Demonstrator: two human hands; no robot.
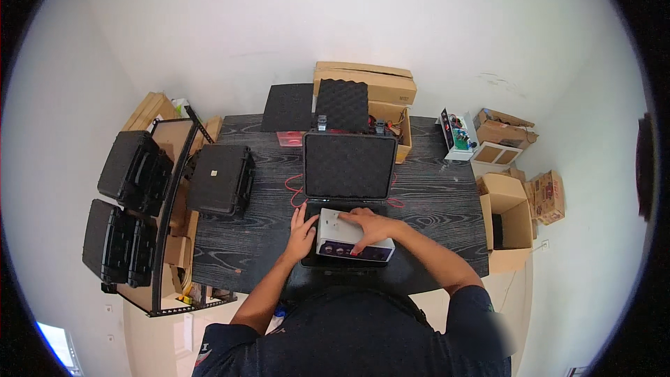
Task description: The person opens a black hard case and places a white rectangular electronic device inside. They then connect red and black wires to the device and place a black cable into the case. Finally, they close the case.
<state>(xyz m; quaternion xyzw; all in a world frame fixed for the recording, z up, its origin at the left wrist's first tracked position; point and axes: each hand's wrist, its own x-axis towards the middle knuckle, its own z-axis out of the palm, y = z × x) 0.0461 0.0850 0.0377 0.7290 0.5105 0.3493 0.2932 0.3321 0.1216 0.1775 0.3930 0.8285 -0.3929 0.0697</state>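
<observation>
"Device [339, 235] first: where is it?"

"In the lower half of an open black case [331, 263], in front of the person. Its top is white, and its dark purple front, with round fittings, faces the person. I cannot tell whether it sits fully down."

"And the hands?"

"The right hand [370, 227] grasps the device from above, thumb over the front edge, fingers across the top. The left hand [301, 235] is loose, fingers stretched out, just beside the device's left end; whether it touches, I cannot tell."

"What is near the case?"

"Its lid [349, 166] stands raised behind the device, lined with dark foam. Red cord [292, 185] loops out on both sides of the lid. All of this is on a black, wood-grained surface [433, 195]."

"Farther off?"

"Behind the lid, two foam sheets [287, 107], one flat and one bumpy, stand before a long carton [370, 82]. To the left lies a closed black box [213, 180]; beyond it, a rack [139, 299] bears more black boxes. At the far right of the surface is a white unit [457, 136] with exposed circuitry, and past the right edge, an open carton [508, 199]."
</observation>
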